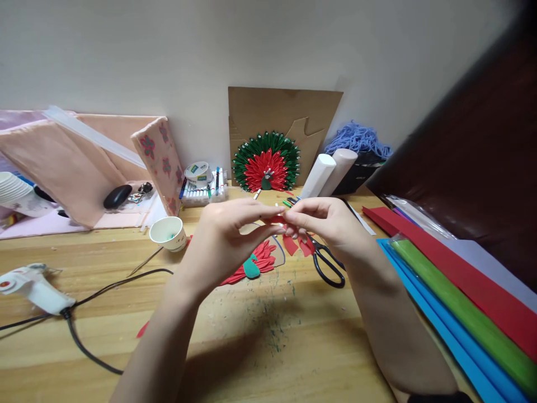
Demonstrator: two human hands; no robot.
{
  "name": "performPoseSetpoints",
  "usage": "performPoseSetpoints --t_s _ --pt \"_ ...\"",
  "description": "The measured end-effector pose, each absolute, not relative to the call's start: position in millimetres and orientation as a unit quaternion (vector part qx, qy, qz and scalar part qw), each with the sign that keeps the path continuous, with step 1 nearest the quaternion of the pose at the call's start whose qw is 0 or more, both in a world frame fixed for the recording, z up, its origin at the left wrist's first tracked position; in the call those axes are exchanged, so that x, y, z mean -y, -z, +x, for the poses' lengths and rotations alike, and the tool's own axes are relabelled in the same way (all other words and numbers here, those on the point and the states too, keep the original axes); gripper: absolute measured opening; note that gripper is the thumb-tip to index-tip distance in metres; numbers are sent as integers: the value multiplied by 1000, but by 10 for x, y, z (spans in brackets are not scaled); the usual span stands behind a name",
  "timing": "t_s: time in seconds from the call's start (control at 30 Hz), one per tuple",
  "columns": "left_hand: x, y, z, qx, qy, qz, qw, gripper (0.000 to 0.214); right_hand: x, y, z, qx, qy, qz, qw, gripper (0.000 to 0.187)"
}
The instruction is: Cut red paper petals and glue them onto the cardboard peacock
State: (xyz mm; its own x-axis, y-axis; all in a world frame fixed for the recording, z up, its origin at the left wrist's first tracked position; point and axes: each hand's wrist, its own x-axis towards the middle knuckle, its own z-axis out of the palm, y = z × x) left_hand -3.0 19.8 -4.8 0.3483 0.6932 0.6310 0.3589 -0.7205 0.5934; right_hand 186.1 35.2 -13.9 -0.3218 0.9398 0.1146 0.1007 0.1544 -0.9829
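My left hand [229, 226] and my right hand [321, 218] meet above the middle of the table, fingertips pinched together. Between them shows a small red paper piece [276, 220], mostly hidden by the fingers. Below my left hand lies a fan of red petals [262, 258] with a green teardrop shape [251, 267] on it, on a blue-outlined base. Cut red paper scraps [297, 246] rest under my right hand. Beside them are black-handled scissors [329, 268], their blades partly covered by the scraps.
A glue gun [36, 286] with a black cord lies left, near a paper cup [168, 234]. Behind stand a marker box [203, 193], a cardboard sheet [285, 109] with a finished-looking red and green peacock [266, 165], and white rolls [319, 174]. Coloured paper [453, 313] lines the right.
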Motion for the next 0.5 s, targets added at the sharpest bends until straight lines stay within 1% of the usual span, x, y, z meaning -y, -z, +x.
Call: performPoseSetpoints --t_s 0.23,0.37,0.5 --pt "-228 86 -20 -318 -466 816 130 14 -365 191 1866 621 -552 -380 406 19" --pt "-216 79 -19 -330 -466 811 130 11 -361 193 1863 602 -580 -370 406 17" --pt "-211 64 -13 -334 -469 808 129 10 -364 188 1857 604 -577 -369 409 17"
